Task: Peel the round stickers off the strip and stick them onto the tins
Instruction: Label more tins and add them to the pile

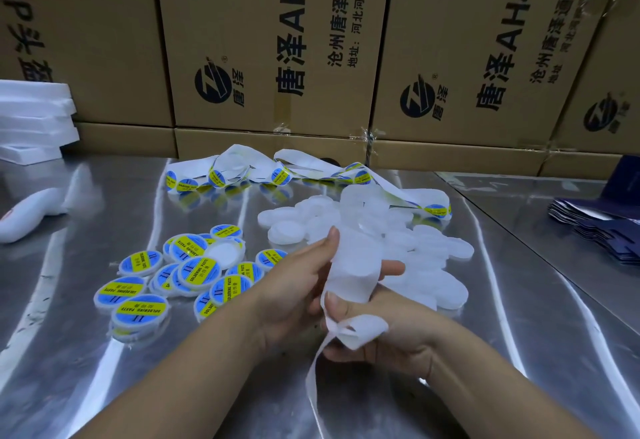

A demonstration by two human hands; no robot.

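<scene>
both hands at centre over a shiny metal table (450, 386). left hand (294, 286) has fingers curled, thumb and fingertips pinching the white backing strip (353, 265) near its top edge. right hand (388, 331) is closed around the lower part of the same strip, index finger out behind it, thumb on front; a curled loop of the strip sits by the palm and a thin tail hangs down toward the camera. can't tell if a sticker is on the held section, only the plain white side shows. the strip runs back over a pile of plain white tins (398, 237) to a heap of strip with blue-yellow round stickers (221, 175). labelled tins (166, 282) are clustered left of the hands. cardboard boxes (277, 40) stand behind.
</scene>
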